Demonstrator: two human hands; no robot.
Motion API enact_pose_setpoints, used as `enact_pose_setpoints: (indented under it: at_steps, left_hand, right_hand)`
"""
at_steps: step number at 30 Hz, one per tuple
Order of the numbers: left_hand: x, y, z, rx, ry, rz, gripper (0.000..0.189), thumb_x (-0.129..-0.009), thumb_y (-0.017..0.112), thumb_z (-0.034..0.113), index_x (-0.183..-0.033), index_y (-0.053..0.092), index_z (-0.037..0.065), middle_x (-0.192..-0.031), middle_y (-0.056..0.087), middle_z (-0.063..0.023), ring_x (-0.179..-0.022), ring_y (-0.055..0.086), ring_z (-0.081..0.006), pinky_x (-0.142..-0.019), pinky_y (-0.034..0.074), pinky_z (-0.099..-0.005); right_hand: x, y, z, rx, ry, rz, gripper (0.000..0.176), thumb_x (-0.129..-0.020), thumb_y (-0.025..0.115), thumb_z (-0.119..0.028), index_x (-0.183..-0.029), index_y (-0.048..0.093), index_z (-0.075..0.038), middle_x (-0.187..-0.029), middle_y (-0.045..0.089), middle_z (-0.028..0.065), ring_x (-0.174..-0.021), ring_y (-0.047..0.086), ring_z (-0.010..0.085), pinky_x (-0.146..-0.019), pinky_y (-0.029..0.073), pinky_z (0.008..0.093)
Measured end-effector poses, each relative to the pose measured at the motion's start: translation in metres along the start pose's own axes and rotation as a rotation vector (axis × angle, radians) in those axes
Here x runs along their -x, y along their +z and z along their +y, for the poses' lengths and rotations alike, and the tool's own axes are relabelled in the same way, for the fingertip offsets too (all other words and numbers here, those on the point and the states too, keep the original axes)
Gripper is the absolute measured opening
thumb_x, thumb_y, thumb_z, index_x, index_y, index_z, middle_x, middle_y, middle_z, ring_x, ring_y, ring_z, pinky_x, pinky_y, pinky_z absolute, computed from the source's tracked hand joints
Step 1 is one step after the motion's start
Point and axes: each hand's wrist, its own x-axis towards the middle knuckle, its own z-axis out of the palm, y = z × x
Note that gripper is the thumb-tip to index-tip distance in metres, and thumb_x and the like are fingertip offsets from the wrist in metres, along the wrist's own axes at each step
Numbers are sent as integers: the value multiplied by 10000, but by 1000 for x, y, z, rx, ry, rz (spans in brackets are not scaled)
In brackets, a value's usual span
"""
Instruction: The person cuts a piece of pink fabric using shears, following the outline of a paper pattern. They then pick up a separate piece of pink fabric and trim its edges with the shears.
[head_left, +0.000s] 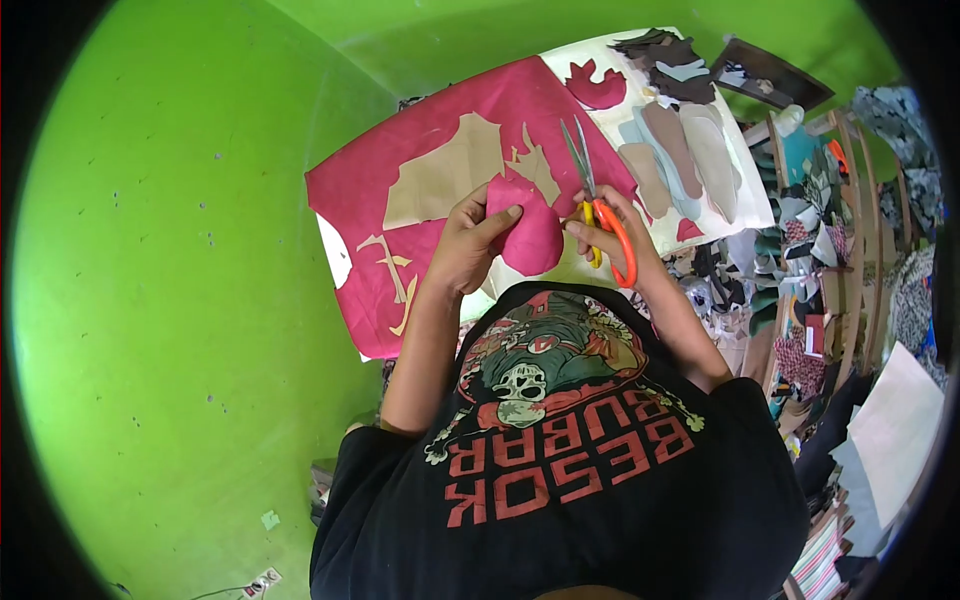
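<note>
A rounded piece of pink-red material (pixel 530 240) is pinched in my left hand (pixel 472 232), with the thumb lying on its face. My right hand (pixel 612 228) is closed on a pair of scissors (pixel 583 160) with orange and yellow handles, their points directed away from me and the blades slightly apart. The fingertips of this hand are close to the right edge of the piece. Beneath and beyond both hands, a large pink-red sheet (pixel 350 185) covers much of the table, with a tan cut sheet (pixel 440 175) and thin tan scraps (pixel 393 270) on it.
On the white table surface (pixel 750 195) at the right lie brown, grey and pale blue sole-shaped pieces (pixel 670 140), a curved red piece (pixel 597 88) and a dark stack (pixel 665 50). A wooden rack (pixel 860 250) with scraps stands farther right. A green wall (pixel 180 300) rises at the left.
</note>
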Motion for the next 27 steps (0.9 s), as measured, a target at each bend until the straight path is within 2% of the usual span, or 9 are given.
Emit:
enact_pose_setpoints:
  at_steps: [4,7,10,12,16,18,21,24,27]
  left_hand:
    - [2,5,0,-45,-22,-123,368,-971,683,91,-1320,594,17,-1159,697,-55,-1020,676,-132,-930,542,-303]
    - [-2,5,-1,-97,18,-119,331,-968,691,102,-1281,617,21,-1119,709,-46,-1001,679,-129,-918,540,-295]
    - [-10,-7,-7,-213,74,-91,291,-963,699,108,-1236,639,26,-1087,719,-41,-978,685,-133,-894,547,-291]
    - [-9,-7,-7,-270,113,-96,273,-959,704,110,-1215,649,29,-1075,724,-40,-966,688,-136,-879,552,-289]
    - [-3,3,-10,-23,105,-5,308,-959,705,128,-1235,629,15,-1113,720,-67,-992,695,-160,-906,556,-324]
    - [-3,0,-19,73,145,25,321,-960,702,136,-1244,620,8,-1127,718,-75,-1007,695,-168,-920,556,-341]
    - [8,5,-33,147,188,-152,390,-966,670,122,-1328,571,20,-1272,674,-97,-1191,646,-236,-1066,489,-455]
    - [15,31,-37,-132,190,21,467,-992,673,181,-1410,531,31,-1258,657,-94,-1134,654,-212,-930,550,-386]
    - [12,28,-46,-15,152,46,492,-1025,625,195,-1466,479,32,-1286,635,-102,-1122,664,-235,-852,596,-392]
  right_hand:
    - [1,1,13,-210,81,-50,427,-894,771,-133,-1232,532,-30,-829,634,62,-624,617,134,-569,486,265]
    - [6,4,21,-492,59,-108,421,-870,674,-8,-1264,529,-51,-983,645,97,-843,659,157,-605,514,309]
    - [18,-1,5,-648,96,-178,461,-871,655,0,-1304,514,-75,-1052,640,86,-904,639,156,-627,517,331]
    - [20,-7,5,-671,85,-133,491,-870,640,20,-1327,500,-92,-1036,641,73,-866,628,154,-622,509,325]
    - [16,-8,6,-604,-15,-41,483,-859,659,41,-1301,518,-94,-990,605,45,-751,608,151,-606,500,326]
    - [18,-2,-1,-492,-36,177,488,-837,689,64,-1276,527,-77,-900,532,20,-683,591,152,-607,501,329]
    - [21,9,-12,-531,-71,224,477,-826,707,74,-1247,524,-56,-844,472,10,-659,593,160,-592,506,324]
    - [25,12,-12,-470,-116,173,464,-834,700,63,-1241,509,-52,-856,471,16,-669,617,174,-588,519,341]
    - [34,18,-19,-430,-136,80,464,-838,692,52,-1240,481,-41,-905,443,22,-684,645,193,-619,537,350]
